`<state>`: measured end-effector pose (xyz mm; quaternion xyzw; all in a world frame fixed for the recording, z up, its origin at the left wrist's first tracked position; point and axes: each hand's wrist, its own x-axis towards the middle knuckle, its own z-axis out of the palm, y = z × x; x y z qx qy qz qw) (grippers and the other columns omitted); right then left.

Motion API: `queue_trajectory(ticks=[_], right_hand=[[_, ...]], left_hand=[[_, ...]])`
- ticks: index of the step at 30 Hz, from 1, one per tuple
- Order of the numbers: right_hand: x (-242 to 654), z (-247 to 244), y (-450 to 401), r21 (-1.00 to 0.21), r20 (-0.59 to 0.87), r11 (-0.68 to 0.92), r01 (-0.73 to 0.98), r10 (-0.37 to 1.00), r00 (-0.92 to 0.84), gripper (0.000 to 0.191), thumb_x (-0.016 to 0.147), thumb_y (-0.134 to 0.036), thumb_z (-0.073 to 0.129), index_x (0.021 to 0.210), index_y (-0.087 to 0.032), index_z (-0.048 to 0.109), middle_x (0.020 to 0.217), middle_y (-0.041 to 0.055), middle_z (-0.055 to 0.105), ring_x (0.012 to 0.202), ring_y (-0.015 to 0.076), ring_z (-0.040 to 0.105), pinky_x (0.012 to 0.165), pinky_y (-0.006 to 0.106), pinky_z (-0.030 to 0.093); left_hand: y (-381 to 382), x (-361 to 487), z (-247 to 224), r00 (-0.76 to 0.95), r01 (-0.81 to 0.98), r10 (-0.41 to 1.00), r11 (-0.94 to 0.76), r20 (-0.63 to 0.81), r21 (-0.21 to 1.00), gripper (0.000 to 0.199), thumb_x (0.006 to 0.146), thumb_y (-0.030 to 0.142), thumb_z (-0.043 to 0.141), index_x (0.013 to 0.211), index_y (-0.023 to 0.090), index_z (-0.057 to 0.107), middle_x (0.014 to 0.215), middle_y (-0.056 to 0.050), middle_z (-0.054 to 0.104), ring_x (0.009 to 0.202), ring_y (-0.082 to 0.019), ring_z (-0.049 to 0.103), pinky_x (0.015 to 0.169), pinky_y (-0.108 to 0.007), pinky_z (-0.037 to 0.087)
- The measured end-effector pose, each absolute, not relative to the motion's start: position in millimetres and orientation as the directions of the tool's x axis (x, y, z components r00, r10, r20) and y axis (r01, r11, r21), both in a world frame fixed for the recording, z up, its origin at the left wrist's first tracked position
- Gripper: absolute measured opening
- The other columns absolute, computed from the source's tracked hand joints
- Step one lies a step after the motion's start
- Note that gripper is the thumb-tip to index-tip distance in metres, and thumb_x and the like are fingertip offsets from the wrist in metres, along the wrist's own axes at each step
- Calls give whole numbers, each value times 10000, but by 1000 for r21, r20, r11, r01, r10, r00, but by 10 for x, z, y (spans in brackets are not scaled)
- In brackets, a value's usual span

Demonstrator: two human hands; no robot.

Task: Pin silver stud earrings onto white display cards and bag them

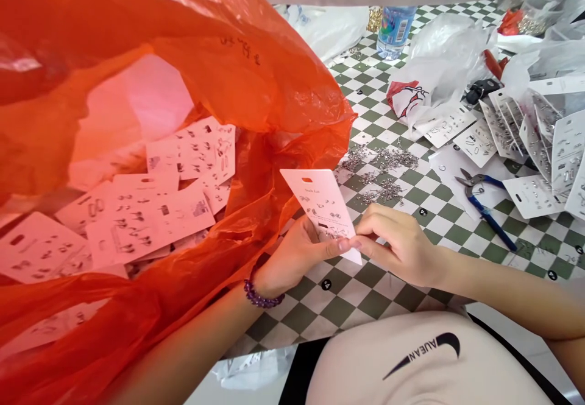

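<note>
A white earring card point(322, 201) with a slot near its top and small metal earrings on it is held tilted over the checkered table. My left hand point(299, 250), with a purple bead bracelet at the wrist, grips the card's lower left part, thumb across its front. My right hand point(400, 243) pinches the card's lower right edge, its thumb close to the left thumb. Behind the card lie loose piles of small metal pieces point(386, 158). The fingers behind the card are partly hidden.
A large open red plastic bag point(311, 100) holding several earring cards point(150, 222) fills the left side. Blue-handled pliers point(491, 216) lie at the right, beside more cards point(532, 197). A water bottle point(395, 33) and clear plastic bags point(445, 52) stand at the back.
</note>
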<state>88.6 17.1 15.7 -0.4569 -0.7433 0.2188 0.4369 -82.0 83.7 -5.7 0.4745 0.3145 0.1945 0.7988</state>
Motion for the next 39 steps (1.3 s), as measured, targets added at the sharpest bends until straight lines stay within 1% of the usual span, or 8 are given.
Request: queue_trajectory(ticks=[5,9,14,29,31,34,37,39], right_hand=[[1122,203,266,-740,393,479,471,878,-275,250,958,-300,465,789,-172,599,699,12,602,623,103,539,549,235,450],[1561,149,440,-531,423,264,806,906,-18,193,927,-226,491,813,-184,641,740,29,642,654,131,562,586,279,440],[1922,11,521,-402,292,10,916,949,117,121,846,-201,562,799,-192,674,779,30,654,618,138,537,567,294,401],[1671,-6,725,-148,71,-53,988,995,64,186,850,-196,508,811,-191,691,790,33,644,682,156,548,468,263,210],[1658,10,702,-203,100,-66,977,991,88,168,829,-176,515,793,-183,680,774,34,634,667,151,534,477,268,223],[1598,78,578,-565,189,-78,821,957,221,110,800,-175,551,799,-191,660,734,14,600,615,119,498,509,258,317],[1412,176,339,-939,62,-71,336,927,371,65,816,-222,573,828,-211,636,693,-16,554,546,85,447,481,222,356],[1203,214,170,-992,-87,-110,55,943,322,63,828,-244,575,797,-218,624,638,-35,508,510,75,414,438,199,344]], left_hand=[[794,-828,-42,815,-34,488,577,-311,816,233,624,340,803,716,184,657,641,-4,595,532,-101,504,493,-225,454],[736,-819,-63,824,-135,477,689,-305,712,294,607,364,811,651,185,581,617,21,521,451,-49,373,410,-189,334],[715,-803,-82,805,-208,512,718,-301,664,330,619,390,795,633,188,535,586,31,417,481,-60,320,407,-181,266],[723,-796,-146,802,-298,513,787,-305,540,267,642,273,794,659,175,547,634,41,417,528,-49,378,481,-149,366],[717,-793,-146,801,-338,514,812,-307,477,276,636,235,798,643,167,530,644,45,436,534,-46,407,493,-150,388],[695,-785,-143,805,-376,482,865,-346,331,309,615,194,810,633,162,503,676,49,474,556,-47,455,509,-158,419],[661,-768,-137,825,-369,434,899,-363,236,313,614,188,813,659,169,504,715,49,521,577,-52,486,520,-171,436],[633,-749,-132,842,-362,415,909,-346,208,322,623,186,808,657,169,489,687,54,521,572,-55,485,523,-180,437]])
